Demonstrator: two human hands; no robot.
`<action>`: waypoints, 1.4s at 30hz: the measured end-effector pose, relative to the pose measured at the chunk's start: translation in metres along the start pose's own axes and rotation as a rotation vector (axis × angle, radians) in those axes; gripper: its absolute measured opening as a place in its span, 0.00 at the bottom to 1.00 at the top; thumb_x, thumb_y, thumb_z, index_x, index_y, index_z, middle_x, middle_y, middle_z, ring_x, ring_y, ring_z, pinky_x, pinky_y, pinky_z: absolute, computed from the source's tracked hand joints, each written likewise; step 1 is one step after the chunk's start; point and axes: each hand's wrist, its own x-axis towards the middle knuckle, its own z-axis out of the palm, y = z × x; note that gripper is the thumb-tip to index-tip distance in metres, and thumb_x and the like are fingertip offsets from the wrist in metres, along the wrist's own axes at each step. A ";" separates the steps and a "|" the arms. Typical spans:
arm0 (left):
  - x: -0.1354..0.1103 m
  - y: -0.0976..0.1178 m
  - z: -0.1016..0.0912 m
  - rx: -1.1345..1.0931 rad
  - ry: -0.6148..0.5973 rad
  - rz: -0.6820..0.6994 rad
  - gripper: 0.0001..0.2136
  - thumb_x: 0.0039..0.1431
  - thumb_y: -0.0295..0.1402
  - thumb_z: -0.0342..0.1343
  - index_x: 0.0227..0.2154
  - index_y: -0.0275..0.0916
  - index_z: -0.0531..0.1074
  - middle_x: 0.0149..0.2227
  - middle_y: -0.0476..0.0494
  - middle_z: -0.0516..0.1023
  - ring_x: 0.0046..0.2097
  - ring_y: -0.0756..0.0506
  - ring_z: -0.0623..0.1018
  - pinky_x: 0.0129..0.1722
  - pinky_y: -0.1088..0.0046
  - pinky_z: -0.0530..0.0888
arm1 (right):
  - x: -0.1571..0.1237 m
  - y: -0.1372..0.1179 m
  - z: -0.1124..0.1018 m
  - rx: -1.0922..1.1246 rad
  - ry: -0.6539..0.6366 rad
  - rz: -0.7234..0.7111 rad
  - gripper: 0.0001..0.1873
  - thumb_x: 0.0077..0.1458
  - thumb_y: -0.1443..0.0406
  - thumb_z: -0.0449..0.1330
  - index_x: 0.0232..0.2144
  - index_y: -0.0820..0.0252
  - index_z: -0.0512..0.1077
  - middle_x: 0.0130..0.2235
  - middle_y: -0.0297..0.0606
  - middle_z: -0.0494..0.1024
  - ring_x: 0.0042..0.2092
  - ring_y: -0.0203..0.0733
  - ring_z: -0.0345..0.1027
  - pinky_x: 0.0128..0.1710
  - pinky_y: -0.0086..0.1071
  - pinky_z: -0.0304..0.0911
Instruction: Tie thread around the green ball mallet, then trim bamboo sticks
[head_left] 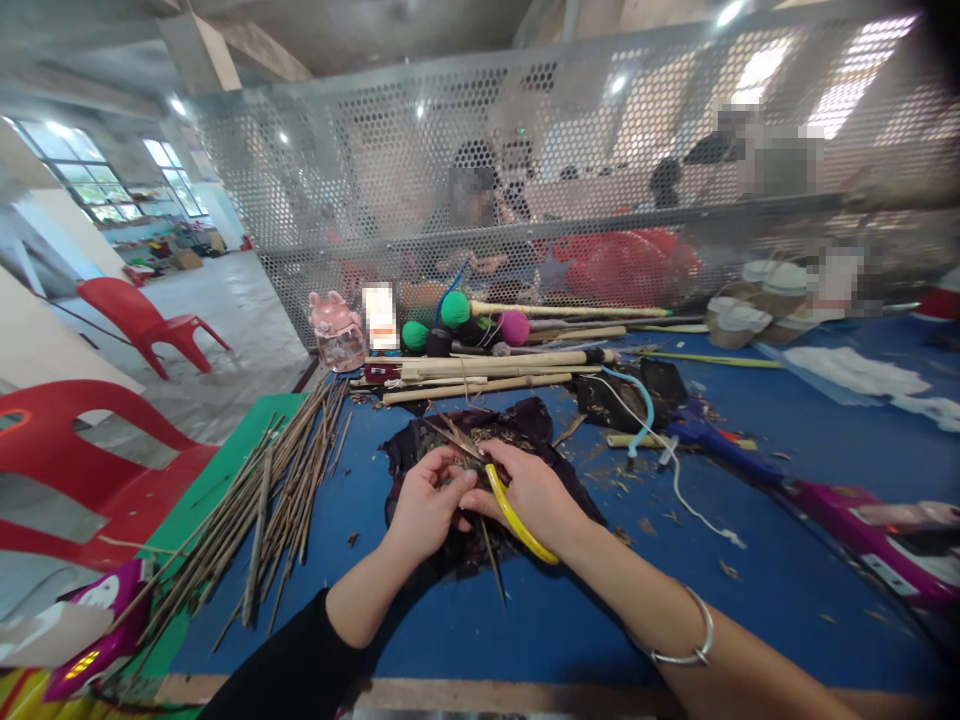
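My right hand (529,492) is closed on a pair of scissors with yellow handles (517,517); the blades (455,436) point away to the upper left. Close beside it, my left hand (431,502) is pinched, its fingertips almost meeting the right ones. A thin brown stick (493,565) comes out below the fingers, and its upper part is hidden by them. Both hands are over a crumpled black cloth (525,420) strewn with small plant clippings. To the left lies a loose pile of thin brown sticks (292,480) on the blue tabletop (420,640).
Bamboo sticks (487,385) and green and magenta yarn balls (455,309) lie at the back, near a pink bottle (337,335). A perforated metal screen (360,200) stands behind, with people beyond. On the right are a purple glue gun (862,530) and a white cord (679,480).
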 end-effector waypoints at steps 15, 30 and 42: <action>0.000 0.003 0.000 -0.021 0.059 0.030 0.15 0.47 0.37 0.59 0.36 0.35 0.66 0.21 0.56 0.66 0.17 0.57 0.64 0.12 0.82 0.66 | -0.001 -0.002 -0.002 -0.098 0.019 -0.014 0.30 0.41 0.46 0.60 0.43 0.57 0.65 0.38 0.41 0.74 0.38 0.45 0.69 0.35 0.33 0.62; 0.002 0.005 -0.002 0.041 0.122 -0.016 0.16 0.43 0.39 0.62 0.33 0.33 0.69 0.21 0.53 0.69 0.17 0.57 0.65 0.13 0.82 0.66 | -0.001 -0.003 -0.001 -0.016 -0.013 0.006 0.24 0.45 0.48 0.59 0.39 0.56 0.67 0.35 0.39 0.75 0.34 0.42 0.69 0.31 0.30 0.61; 0.003 0.006 -0.003 -0.002 0.196 0.006 0.15 0.43 0.38 0.62 0.32 0.35 0.68 0.22 0.52 0.71 0.22 0.52 0.73 0.16 0.82 0.67 | -0.001 -0.005 0.000 -0.110 -0.006 0.027 0.27 0.43 0.48 0.61 0.42 0.57 0.65 0.37 0.40 0.74 0.38 0.44 0.69 0.33 0.31 0.60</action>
